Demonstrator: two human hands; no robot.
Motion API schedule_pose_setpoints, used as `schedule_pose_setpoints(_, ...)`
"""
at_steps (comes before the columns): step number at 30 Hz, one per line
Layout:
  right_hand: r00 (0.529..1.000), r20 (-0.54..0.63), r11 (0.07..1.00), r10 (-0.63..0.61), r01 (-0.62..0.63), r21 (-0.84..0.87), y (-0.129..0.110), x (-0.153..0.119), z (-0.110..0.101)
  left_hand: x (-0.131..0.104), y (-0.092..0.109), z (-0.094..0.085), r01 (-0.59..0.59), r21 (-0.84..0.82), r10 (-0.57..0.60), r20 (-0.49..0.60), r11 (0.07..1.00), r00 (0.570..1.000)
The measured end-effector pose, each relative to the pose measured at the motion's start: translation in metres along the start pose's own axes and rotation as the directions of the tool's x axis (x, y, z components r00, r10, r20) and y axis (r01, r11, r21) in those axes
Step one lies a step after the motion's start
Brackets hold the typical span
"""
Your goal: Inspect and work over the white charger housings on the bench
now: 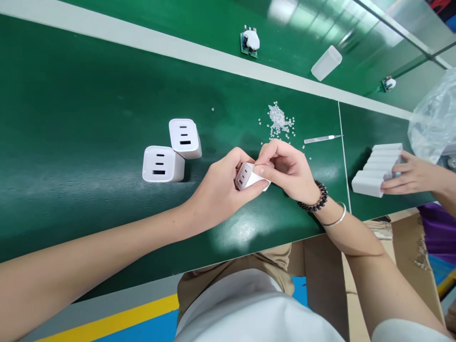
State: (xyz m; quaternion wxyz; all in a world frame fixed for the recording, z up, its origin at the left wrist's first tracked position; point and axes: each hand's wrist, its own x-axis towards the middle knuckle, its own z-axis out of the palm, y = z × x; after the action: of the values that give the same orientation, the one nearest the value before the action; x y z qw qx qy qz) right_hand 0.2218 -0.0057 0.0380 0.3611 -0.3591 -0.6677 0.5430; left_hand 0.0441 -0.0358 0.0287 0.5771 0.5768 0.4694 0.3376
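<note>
My left hand [228,183] is wrapped round a white USB charger [243,176], whose port face points left toward the thumb side. Thumb and forefinger of my right hand [285,166] are pinched together against the charger's upper side; whatever they may hold is too small or hidden. Left of my hands, two more white chargers stand on the green table, one charger [158,164] nearer and another charger [183,135] just behind it. Beyond my right hand lies a loose pile of tiny clear pieces [278,118]. A pair of tweezers or similar thin metal tool [322,139] rests right of the pile.
At the right, another person's hand [409,173] touches a row of white casings [383,161] near a clear plastic bag [434,118]. Farther back are a circuit board [250,42], a translucent sleeve [327,63] and a second board [389,84]. The table's front edge [249,259] runs before my body.
</note>
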Motion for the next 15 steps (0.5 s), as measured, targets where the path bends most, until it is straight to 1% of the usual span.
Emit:
schedule_pose_setpoints(4, 0.997, -0.061, 0.999, 0.046, -0.047, -0.025, -0.008, -0.003, -0.001, 0.0, -0.001, -0.001, 0.019, -0.044, -0.019, 0.004, 0.999, 1.0)
schedule_pose_setpoints(6, 0.994, -0.104, 0.997, 0.04, -0.046, -0.056, -0.011, -0.005, -0.003, 0.0, -0.001, -0.001, 0.022, -0.06, -0.021, 0.009, 0.998, 1.0)
schedule_pose_setpoints(8, 0.995, -0.099, 0.995, 0.0, -0.011, -0.103, -0.012, -0.005, -0.006, 0.0, -0.002, -0.002, 0.027, -0.083, -0.026, 0.016, 0.996, 1.0)
schedule_pose_setpoints(9, 0.998, -0.06, 0.99, -0.035, 0.026, -0.137, -0.013, -0.005, -0.008, -0.001, -0.002, -0.002, 0.031, -0.103, -0.028, 0.022, 0.994, 0.999)
schedule_pose_setpoints(10, 0.997, 0.002, 0.98, -0.079, 0.078, -0.182, -0.013, -0.005, -0.009, -0.001, -0.003, -0.002, 0.035, -0.127, -0.032, 0.027, 0.991, 0.999)
schedule_pose_setpoints(12, 0.974, 0.154, 0.925, -0.166, 0.208, -0.317, -0.011, -0.006, -0.012, -0.001, -0.003, -0.003, 0.046, -0.172, -0.04, 0.041, 0.984, 0.998)
schedule_pose_setpoints(13, 0.957, 0.218, 0.875, -0.192, 0.267, -0.404, -0.01, -0.006, -0.013, -0.001, -0.003, -0.003, 0.05, -0.188, -0.041, 0.051, 0.981, 0.998)
schedule_pose_setpoints(15, 0.933, 0.284, 0.751, -0.221, 0.349, -0.56, -0.005, -0.008, -0.014, 0.0, -0.002, -0.005, 0.042, -0.195, -0.029, 0.068, 0.98, 0.997)
